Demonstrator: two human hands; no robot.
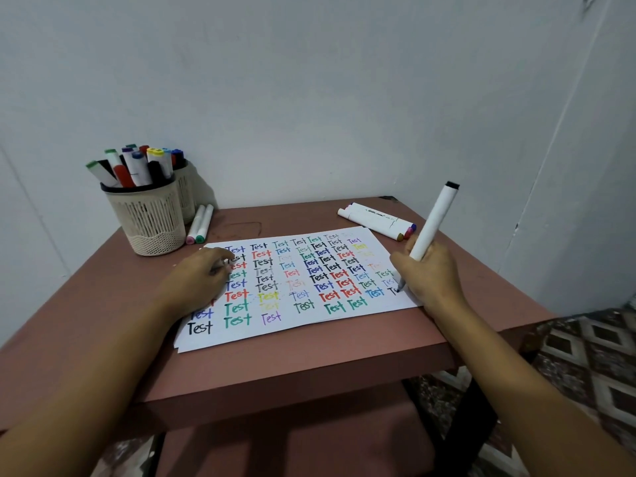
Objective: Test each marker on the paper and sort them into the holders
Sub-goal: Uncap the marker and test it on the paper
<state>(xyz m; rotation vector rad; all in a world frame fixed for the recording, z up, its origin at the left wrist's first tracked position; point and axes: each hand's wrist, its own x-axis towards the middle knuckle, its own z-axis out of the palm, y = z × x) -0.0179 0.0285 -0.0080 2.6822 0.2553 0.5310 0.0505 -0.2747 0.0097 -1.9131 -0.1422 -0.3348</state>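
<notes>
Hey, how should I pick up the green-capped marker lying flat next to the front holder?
Pinch the white barrel of the green-capped marker near its middle, coming from above and its right side. It lies flat on the table, and the pink-capped marker hugs its left side, with the holder beyond.

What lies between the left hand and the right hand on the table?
Head view: only the paper, covered in coloured "Test" words, lies between the left hand and the right hand gripping the marker.
</notes>
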